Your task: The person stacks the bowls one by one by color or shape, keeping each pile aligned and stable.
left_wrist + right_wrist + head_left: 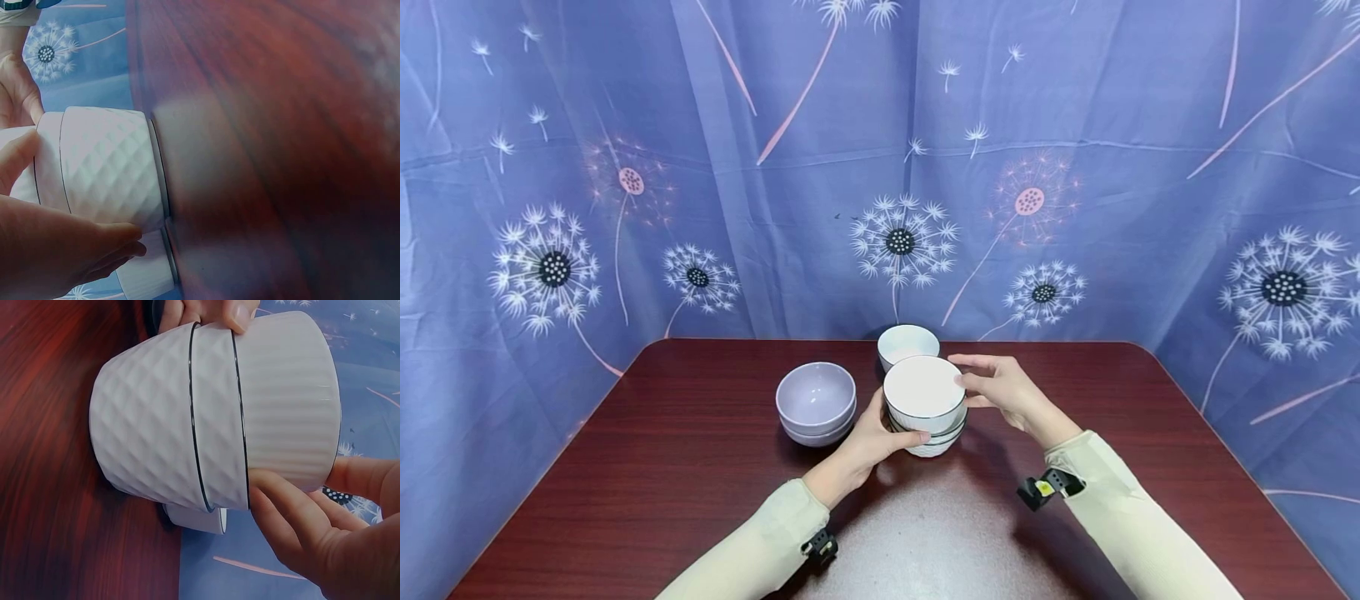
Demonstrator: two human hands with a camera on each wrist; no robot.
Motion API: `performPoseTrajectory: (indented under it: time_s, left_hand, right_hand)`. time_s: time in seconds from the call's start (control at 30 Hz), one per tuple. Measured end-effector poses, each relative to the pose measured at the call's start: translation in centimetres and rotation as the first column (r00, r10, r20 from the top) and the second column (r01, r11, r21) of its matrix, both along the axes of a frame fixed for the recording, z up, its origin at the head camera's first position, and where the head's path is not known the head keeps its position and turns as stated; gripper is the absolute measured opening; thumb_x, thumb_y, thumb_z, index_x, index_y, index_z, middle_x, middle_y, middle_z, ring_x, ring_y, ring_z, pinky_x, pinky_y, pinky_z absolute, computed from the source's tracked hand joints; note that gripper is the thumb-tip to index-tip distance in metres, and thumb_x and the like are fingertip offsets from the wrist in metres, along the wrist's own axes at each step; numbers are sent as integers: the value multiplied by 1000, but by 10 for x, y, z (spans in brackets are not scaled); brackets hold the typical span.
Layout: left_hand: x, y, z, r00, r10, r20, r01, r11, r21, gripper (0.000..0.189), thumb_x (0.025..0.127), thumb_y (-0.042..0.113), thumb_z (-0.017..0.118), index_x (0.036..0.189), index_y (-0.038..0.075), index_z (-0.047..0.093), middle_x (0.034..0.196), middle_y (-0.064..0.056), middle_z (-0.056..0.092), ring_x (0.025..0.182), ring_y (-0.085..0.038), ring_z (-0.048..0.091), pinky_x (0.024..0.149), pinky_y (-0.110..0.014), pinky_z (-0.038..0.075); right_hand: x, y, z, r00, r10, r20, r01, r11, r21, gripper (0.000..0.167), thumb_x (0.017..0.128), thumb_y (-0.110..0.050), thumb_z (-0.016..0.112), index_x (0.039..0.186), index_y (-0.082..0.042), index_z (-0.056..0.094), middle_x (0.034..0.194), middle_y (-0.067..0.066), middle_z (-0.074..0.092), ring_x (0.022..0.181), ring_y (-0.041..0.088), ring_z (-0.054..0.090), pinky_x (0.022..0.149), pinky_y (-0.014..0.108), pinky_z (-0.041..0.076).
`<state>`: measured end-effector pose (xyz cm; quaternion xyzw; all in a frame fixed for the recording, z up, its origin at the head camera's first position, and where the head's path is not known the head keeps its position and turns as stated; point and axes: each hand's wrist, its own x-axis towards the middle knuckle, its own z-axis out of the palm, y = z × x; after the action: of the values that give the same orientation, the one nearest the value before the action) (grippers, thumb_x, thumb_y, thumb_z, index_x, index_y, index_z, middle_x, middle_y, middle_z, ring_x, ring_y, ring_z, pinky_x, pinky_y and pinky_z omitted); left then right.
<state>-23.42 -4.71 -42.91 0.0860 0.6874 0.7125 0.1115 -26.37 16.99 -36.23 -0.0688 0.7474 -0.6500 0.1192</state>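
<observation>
A stack of white bowls stands mid-table: a ribbed bowl (923,387) (287,400) sits on top, inside diamond-patterned bowls (144,419) (109,165) with dark rims. My left hand (867,440) (56,244) grips the stack's left side, thumb across the front by the upper diamond-patterned rim, fingers around the far side. On the right, my right hand (1006,390) (331,525) holds the ribbed bowl, with one fingertip at its rim and others against its lower side. One finger stretches out behind the bowl.
Left of the stack are two nested lavender bowls (816,398). Another white bowl (907,343) stands just behind the stack, near the back edge of the dark wooden table (700,467). A blue dandelion-print curtain (805,250) hangs behind the table and at both sides.
</observation>
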Motion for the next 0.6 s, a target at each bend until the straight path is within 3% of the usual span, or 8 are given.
performPoseTrajectory:
  time_s: [0.6]
  left_hand:
    - [-2, 1, -2, 1000, 2, 8, -2, 1000, 5, 106, 72, 7, 83, 154, 13, 16, 150, -15, 35, 141, -27, 27, 115, -45, 21]
  right_hand:
    - [-4, 1, 2, 998, -55, -32, 58, 993, 103, 40, 88, 4, 63, 126, 12, 56, 122, 30, 59, 90, 17, 67, 79, 41, 56]
